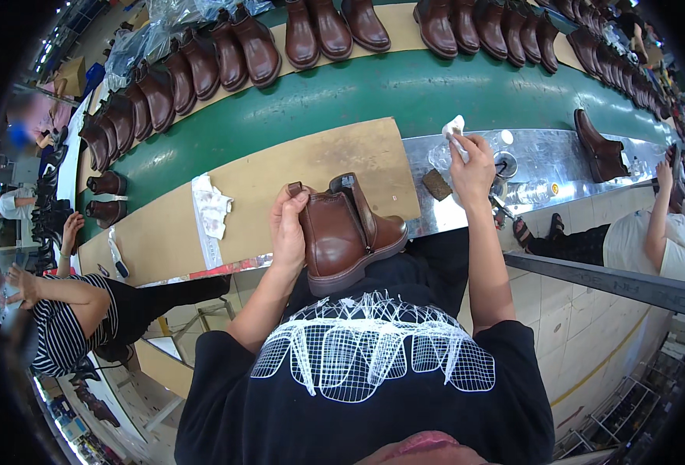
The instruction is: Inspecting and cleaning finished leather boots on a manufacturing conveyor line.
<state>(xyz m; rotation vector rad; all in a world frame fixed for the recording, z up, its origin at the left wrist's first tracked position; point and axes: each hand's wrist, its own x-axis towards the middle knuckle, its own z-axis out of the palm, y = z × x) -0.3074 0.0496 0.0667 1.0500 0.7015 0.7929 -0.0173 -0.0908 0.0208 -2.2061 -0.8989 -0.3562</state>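
Observation:
My left hand (288,232) grips a brown leather ankle boot (346,232) by its back and pull tab, holding it on its side over my lap at the table's near edge. My right hand (473,167) is raised over the shiny metal strip (544,159) and pinches a white cloth (452,132). Just below that hand lie a dark brown sponge block (437,184) and a small round tin (505,164).
A wooden board (280,182) with a stained white rag (211,211) lies on the green conveyor belt (373,97). Rows of brown boots (226,54) line its far side. One boot (600,147) stands on the metal strip. Seated people work at left (71,310) and right (645,232).

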